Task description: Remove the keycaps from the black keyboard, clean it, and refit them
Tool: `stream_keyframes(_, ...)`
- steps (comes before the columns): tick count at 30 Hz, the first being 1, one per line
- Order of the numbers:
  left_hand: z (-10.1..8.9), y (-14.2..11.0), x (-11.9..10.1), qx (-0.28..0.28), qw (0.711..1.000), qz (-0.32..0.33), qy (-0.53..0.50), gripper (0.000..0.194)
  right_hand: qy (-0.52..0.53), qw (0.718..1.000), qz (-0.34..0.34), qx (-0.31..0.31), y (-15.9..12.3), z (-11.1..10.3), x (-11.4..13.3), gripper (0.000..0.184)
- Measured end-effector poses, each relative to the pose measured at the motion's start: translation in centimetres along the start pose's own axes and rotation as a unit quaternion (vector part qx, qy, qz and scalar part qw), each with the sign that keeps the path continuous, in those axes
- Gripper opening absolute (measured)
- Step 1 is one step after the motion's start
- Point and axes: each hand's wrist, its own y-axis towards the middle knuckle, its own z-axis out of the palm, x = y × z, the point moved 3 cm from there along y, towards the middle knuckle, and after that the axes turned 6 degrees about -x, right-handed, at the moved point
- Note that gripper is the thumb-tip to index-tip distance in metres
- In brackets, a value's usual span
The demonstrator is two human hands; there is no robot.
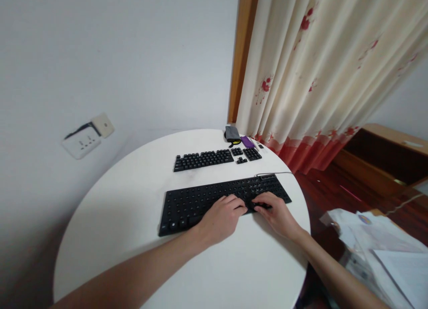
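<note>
A black keyboard (192, 199) lies on the white round table, most of its key positions bare, with a few keycaps (173, 224) fitted along its front row at the left. My left hand (222, 217) rests over the front part of the keyboard, fingers curled together and fingertips down on it; whatever is under them is hidden. Just to its right, my right hand (277, 214) bends over the keyboard's front edge. Its thumb and fingers close on a small dark piece that looks like a keycap (262, 205), partly covered by the fingers.
Loose black keycaps (203, 159) lie in keyboard order behind the keyboard. A grey pouch (232, 133) and a purple item (247, 142) sit at the table's (110, 215) back edge. A cable (281, 172) runs off right. Papers and plastic bags (384, 242) are beside the table.
</note>
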Motion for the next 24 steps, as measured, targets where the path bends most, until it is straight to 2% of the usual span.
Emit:
stream_keyframes(5,-0.1,0.1,-0.1,0.002,1.0,0.003,0.002,0.027,-0.015,0.999,-0.045,0.002,0.3,0.0,0.7,0.019)
stream_keyframes(11,-0.3,0.1,-0.1,0.003,1.0,0.005,-0.003,0.029,-0.088,0.99,-0.107,0.036,0.0,0.4,1.0,0.026)
stream_keyframes(19,-0.2,0.1,-0.1,0.004,1.0,0.003,-0.007,0.029,-0.11,0.987,-0.119,-0.002,-1.7,0.2,1.5,0.043)
stream_keyframes(24,-0.3,0.1,-0.1,0.006,1.0,-0.001,-0.006,0.028,-0.155,0.982,-0.11,0.014,-1.8,0.8,1.9,0.04)
